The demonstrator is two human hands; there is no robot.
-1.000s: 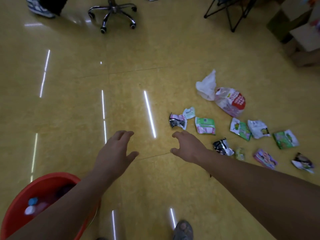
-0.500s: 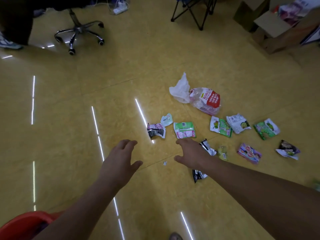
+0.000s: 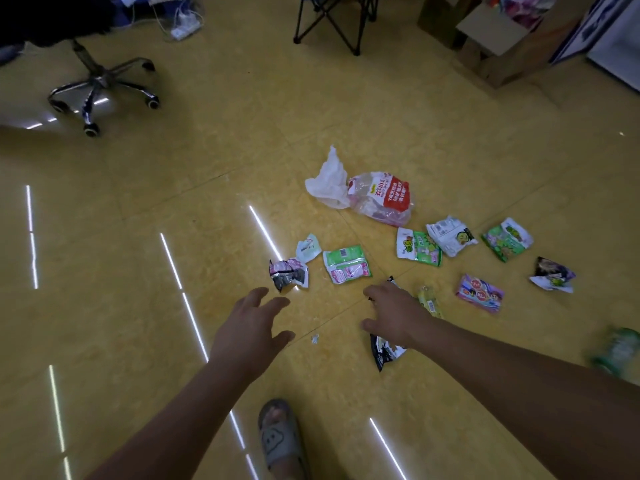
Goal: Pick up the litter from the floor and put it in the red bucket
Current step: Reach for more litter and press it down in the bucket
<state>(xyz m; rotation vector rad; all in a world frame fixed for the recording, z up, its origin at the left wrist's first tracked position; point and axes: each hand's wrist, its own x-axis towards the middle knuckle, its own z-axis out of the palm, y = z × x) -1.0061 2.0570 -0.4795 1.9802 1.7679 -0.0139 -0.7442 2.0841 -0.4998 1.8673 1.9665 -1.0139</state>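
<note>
Spreading over the yellow floor [image 3: 173,188], the litter lies mostly ahead and to the person's right; the red bucket is not in view. Farthest out sits the clear bag with a red label [image 3: 381,199], touching a crumpled white plastic bag [image 3: 329,181]. Nearer, a green-and-pink packet [image 3: 346,265] lies just ahead of the gap between the two hands, with a pink-and-black crumpled wrapper [image 3: 289,273] to its left.

The right hand [image 3: 394,313] hangs directly over a black-and-white wrapper [image 3: 384,353], its fingers loosely parted and slightly curved, holding nothing. The wrapper's long axis runs away from the person, roughly in line with the forearm: one end pokes out beyond the fingertips, the other shows below the wrist. Whether the palm touches it cannot be told.

The left hand [image 3: 249,330] is empty, its fingers spread, and the pink-and-black crumpled wrapper lies just beyond its fingertips, slightly right.

So the right hand is likely nearest a piece and need only drop and close across the wrapper's short width. A tiny scrap [image 3: 314,338] lies between the hands.
</note>
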